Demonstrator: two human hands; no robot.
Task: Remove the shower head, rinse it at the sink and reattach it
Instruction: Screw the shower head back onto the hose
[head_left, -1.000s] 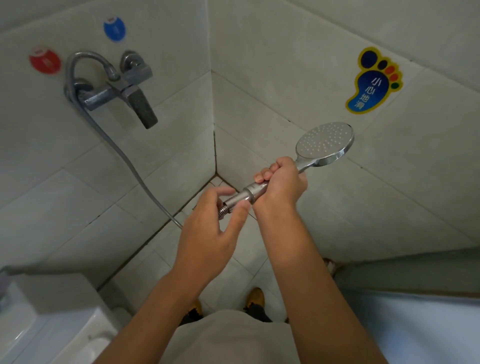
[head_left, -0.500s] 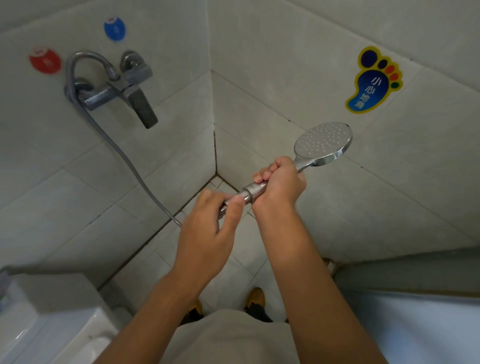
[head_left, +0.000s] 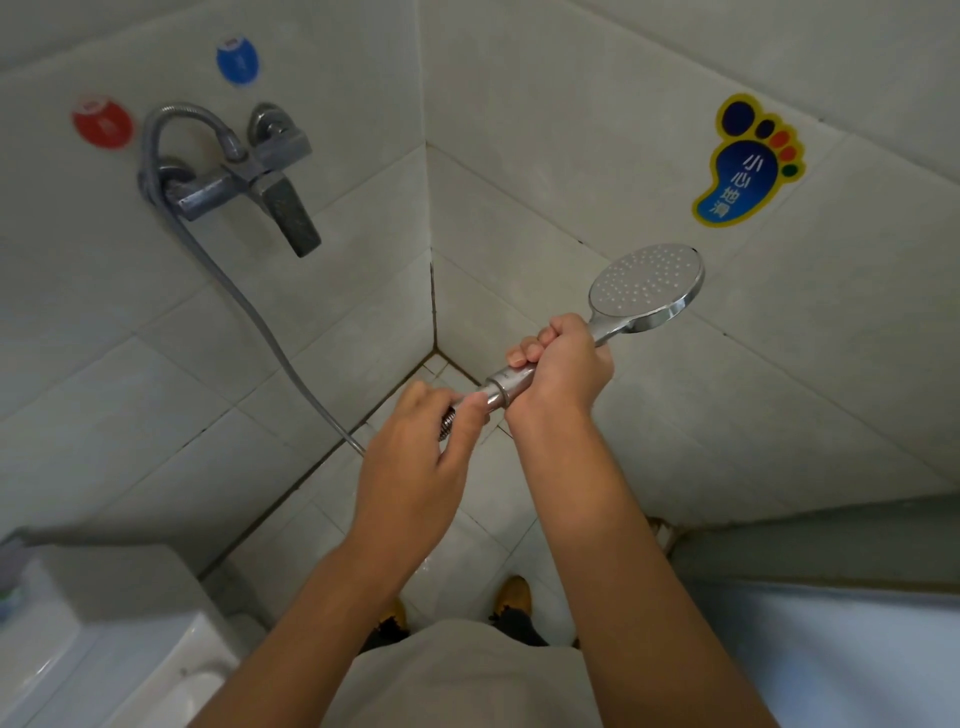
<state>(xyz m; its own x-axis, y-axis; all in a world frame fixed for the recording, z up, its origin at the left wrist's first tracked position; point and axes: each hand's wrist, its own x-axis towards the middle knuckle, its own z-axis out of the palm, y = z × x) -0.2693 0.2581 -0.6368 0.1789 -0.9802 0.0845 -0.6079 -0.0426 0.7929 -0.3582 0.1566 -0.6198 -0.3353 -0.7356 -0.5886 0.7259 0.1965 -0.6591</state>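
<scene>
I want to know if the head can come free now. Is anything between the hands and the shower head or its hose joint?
Nothing visible. The right hand is wrapped around the shower head handle, and the left hand pinches the hose end at the joint, directly on the metal.

Soft, even, rather dim light fills the tiled corner, with a cool grey-green cast. Shadows are faint; the tap (head_left: 249, 176) throws only a weak one. A bright glint runs along the shower head (head_left: 647, 286) rim. Tile lines bow near the edges, and the lower corners go blurry.
</scene>
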